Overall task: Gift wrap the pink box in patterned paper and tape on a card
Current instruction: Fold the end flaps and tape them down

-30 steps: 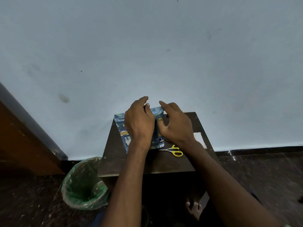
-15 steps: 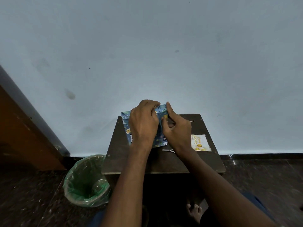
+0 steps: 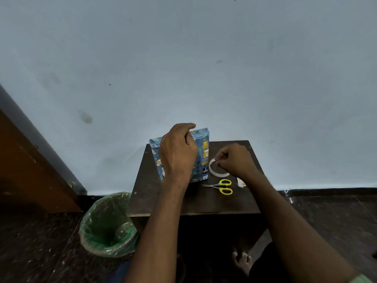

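Pinching tape roll (image 3: 214,168) with right fingers (image 3: 221,162), left hand (image 3: 177,152) gripping wrapped box (image 3: 201,158)

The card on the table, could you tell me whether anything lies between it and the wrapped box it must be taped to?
Yes. The tape roll, pinched by the right hand, and the yellow scissors lie between the card and the wrapped box, which the left hand holds upright.

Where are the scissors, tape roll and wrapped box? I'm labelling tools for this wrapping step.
scissors (image 3: 224,186), head view, on the yellow handles.
tape roll (image 3: 212,170), head view, on its left rim.
wrapped box (image 3: 204,152), head view, on its patterned right side.
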Tool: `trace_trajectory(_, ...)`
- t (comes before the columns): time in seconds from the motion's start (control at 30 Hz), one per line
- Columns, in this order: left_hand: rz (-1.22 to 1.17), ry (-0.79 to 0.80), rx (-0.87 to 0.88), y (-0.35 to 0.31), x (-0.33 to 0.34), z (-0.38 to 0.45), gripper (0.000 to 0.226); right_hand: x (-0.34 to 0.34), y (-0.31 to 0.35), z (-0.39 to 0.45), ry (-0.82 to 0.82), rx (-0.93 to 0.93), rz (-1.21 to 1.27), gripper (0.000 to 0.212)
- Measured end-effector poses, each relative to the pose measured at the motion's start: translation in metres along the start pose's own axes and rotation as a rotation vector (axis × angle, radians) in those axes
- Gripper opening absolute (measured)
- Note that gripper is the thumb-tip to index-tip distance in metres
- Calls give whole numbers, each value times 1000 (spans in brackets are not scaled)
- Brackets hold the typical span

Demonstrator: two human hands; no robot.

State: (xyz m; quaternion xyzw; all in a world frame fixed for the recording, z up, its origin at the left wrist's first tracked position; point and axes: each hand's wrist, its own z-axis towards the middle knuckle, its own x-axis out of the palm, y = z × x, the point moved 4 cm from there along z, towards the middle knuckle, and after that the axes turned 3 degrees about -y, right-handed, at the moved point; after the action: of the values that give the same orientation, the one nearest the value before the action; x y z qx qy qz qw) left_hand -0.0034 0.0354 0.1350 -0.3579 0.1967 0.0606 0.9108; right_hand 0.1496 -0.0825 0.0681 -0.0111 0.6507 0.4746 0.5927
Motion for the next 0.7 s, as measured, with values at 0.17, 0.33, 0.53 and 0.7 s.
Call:
trace_trajectory(0.17, -3, 0, -56, -2, 0, 0, 33, 31, -16, 3, 53, 137, -238, 19)
trace_trajectory(0.33, 4, 1, -66, -1, -1, 2, 32, 44, -17, 6, 35, 82, -250, 40)
trace_trajectory(0.53, 66, 59, 5, -8, -4, 2, 36, 6, -9, 3, -134, 137, 54, 19)
trace_trajectory(0.7, 70, 153, 20, -11, -7, 6, 38, -13, 8, -18, -188, 91, 552, 13)
